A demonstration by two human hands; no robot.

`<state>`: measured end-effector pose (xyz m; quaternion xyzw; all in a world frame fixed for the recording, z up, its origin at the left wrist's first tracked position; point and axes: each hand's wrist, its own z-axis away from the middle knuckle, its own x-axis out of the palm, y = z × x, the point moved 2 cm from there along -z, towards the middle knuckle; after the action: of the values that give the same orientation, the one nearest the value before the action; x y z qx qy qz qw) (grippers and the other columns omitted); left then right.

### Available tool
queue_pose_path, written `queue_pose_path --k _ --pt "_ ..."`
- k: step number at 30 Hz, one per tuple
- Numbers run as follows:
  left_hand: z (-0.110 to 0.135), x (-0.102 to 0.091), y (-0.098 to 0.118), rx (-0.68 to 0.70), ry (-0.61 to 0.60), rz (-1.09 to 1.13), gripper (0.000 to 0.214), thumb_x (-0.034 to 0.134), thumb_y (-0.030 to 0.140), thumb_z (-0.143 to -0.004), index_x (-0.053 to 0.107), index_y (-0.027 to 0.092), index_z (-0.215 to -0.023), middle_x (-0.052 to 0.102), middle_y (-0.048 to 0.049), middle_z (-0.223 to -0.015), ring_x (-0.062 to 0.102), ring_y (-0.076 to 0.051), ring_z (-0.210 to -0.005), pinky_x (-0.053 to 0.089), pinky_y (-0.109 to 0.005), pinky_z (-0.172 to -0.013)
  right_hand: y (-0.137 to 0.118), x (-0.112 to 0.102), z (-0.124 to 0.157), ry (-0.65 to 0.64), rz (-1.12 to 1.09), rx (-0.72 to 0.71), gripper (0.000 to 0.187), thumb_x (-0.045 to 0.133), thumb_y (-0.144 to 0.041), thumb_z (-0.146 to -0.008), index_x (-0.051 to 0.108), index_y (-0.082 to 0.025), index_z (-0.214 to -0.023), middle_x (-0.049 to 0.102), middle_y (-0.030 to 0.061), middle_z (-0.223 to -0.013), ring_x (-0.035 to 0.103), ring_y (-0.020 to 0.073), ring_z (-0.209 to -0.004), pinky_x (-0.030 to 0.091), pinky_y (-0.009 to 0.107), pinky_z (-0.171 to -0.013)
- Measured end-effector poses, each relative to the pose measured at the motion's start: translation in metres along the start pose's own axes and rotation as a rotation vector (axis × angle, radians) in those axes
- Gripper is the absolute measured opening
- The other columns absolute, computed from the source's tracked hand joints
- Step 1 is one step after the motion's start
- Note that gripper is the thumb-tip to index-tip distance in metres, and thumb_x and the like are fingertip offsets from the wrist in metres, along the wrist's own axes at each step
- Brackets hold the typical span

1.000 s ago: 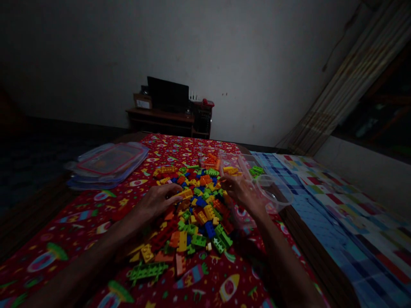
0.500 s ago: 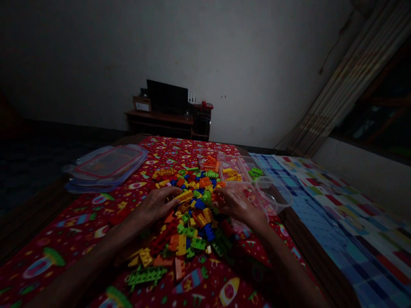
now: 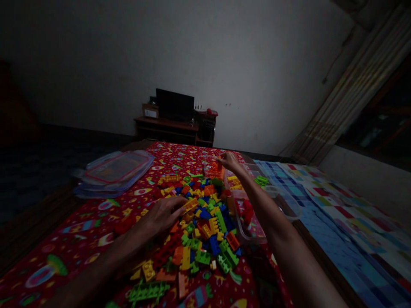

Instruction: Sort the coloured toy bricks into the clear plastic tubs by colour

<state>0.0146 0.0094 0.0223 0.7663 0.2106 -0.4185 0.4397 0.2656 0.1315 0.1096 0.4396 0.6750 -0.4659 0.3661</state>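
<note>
My left hand [image 3: 165,212] is at the left side of a heap of plastic building bricks [image 3: 205,231], its thumb and fingers closed on a yellow building brick [image 3: 190,205]. Stretched out farther away, my right hand [image 3: 230,161] hovers over a clear plastic container [image 3: 208,160] with orange bricks [image 3: 215,171] in it. Its fingers are pinched together, with an orange building brick [image 3: 220,158] apparently at their tips, small and partly hidden. The heap mixes yellow, green, blue, orange and red pieces.
Right of the heap stand clear containers: one with red bricks [image 3: 247,211], one with yellow bricks [image 3: 235,183], one with green bricks [image 3: 261,180], and a round tub [image 3: 293,205]. Stacked lids [image 3: 118,171] lie at the left on a red patterned cloth [image 3: 105,218].
My right hand has moved from the heap's right edge away from me to above the container of orange bricks. My left hand stays by the yellow brick. The view has shifted slightly.
</note>
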Motion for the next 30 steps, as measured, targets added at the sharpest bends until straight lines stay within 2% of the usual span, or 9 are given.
queue_pose_path --k 3,6,11,14,17,22,25,27,30 --pt "0.001 0.004 -0.005 0.016 0.020 0.008 0.034 0.041 0.039 -0.089 0.068 0.022 -0.101 0.073 -0.0049 -0.102 0.067 -0.022 -0.093 0.052 -0.030 -0.082 0.002 0.012 -0.019 0.006 0.064 0.024 0.028 0.053 -0.031 -0.084 0.064 -0.009 -0.070 0.053 0.0015 -0.062 0.038 0.0089 -0.055 0.024 0.024 -0.054" --pt "0.002 0.006 -0.008 0.030 0.039 0.019 0.034 0.041 0.040 -0.089 0.068 0.023 -0.100 0.072 -0.0049 -0.102 0.066 -0.022 -0.093 0.051 -0.029 -0.083 0.003 0.020 -0.020 0.055 0.111 -0.020 0.028 0.050 -0.032 -0.086 0.064 -0.010 -0.075 0.056 0.0036 -0.066 0.037 0.0097 -0.055 0.023 0.025 -0.053" --pt "0.000 0.010 -0.012 -0.009 0.032 0.011 0.032 0.045 0.038 -0.087 0.068 0.021 -0.101 0.072 -0.0072 -0.102 0.067 -0.022 -0.092 0.051 -0.032 -0.083 -0.001 0.025 0.009 -0.089 0.074 -0.224 0.025 0.045 -0.017 -0.082 0.059 -0.012 -0.061 0.047 -0.0005 -0.055 0.033 0.0083 -0.050 0.021 0.024 -0.051" --pt "-0.001 0.011 -0.015 -0.008 0.037 0.013 0.032 0.045 0.039 -0.086 0.068 0.020 -0.099 0.072 -0.0073 -0.102 0.066 -0.023 -0.093 0.051 -0.033 -0.085 -0.004 0.029 0.030 -0.190 0.044 -0.333 0.019 0.047 -0.010 -0.075 0.060 -0.012 -0.062 0.049 -0.0006 -0.056 0.036 0.0082 -0.051 0.024 0.023 -0.051" --pt "-0.001 0.009 -0.014 0.026 0.043 0.011 0.036 0.041 0.042 -0.089 0.068 0.020 -0.100 0.072 -0.0072 -0.102 0.066 -0.022 -0.092 0.051 -0.032 -0.086 -0.005 0.042 0.047 -0.261 0.043 -0.385 0.018 0.050 -0.008 -0.072 0.066 -0.013 -0.076 0.059 0.0018 -0.066 0.045 0.0102 -0.056 0.031 0.021 -0.054" --pt "-0.002 -0.008 -0.016 0.009 0.104 -0.012 0.036 0.042 0.045 -0.089 0.068 0.022 -0.100 0.071 -0.0066 -0.107 0.065 -0.023 -0.099 0.050 -0.032 -0.088 -0.011 0.065 0.064 -0.243 0.110 -0.498 0.032 0.053 -0.005 -0.073 0.068 -0.013 -0.100 0.066 0.0080 -0.083 0.056 0.0147 -0.069 0.039 0.023 -0.061" --pt "-0.008 -0.027 -0.030 -0.010 0.160 -0.031 0.036 0.042 0.045 -0.087 0.068 0.022 -0.095 0.072 -0.0078 -0.103 0.066 -0.024 -0.095 0.051 -0.035 -0.087 -0.012 0.068 0.068 -0.273 0.121 -0.564 0.041 0.056 -0.003 -0.068 0.067 -0.010 -0.107 0.066 0.0082 -0.082 0.057 0.0158 -0.072 0.039 0.023 -0.063" --pt "-0.018 -0.039 -0.047 -0.042 0.233 -0.074 0.036 0.041 0.045 -0.087 0.068 0.022 -0.094 0.071 -0.0089 -0.103 0.065 -0.025 -0.096 0.050 -0.038 -0.089 -0.009 0.064 0.067 -0.268 0.061 -0.567 0.045 0.056 -0.004 -0.069 0.065 -0.010 -0.113 0.066 0.0063 -0.079 0.056 0.0149 -0.071 0.040 0.022 -0.064" --pt "-0.042 -0.045 -0.079 -0.082 0.313 -0.134 0.039 0.039 0.047 -0.087 0.065 0.023 -0.104 0.066 -0.0091 -0.120 0.059 -0.026 -0.112 0.043 -0.041 -0.100 -0.002 0.057 0.062 -0.164 -0.009 -0.526 0.043 0.051 -0.006 -0.077 0.062 -0.011 -0.118 0.066 0.0058 -0.081 0.055 0.0141 -0.070 0.041 0.024 -0.066"
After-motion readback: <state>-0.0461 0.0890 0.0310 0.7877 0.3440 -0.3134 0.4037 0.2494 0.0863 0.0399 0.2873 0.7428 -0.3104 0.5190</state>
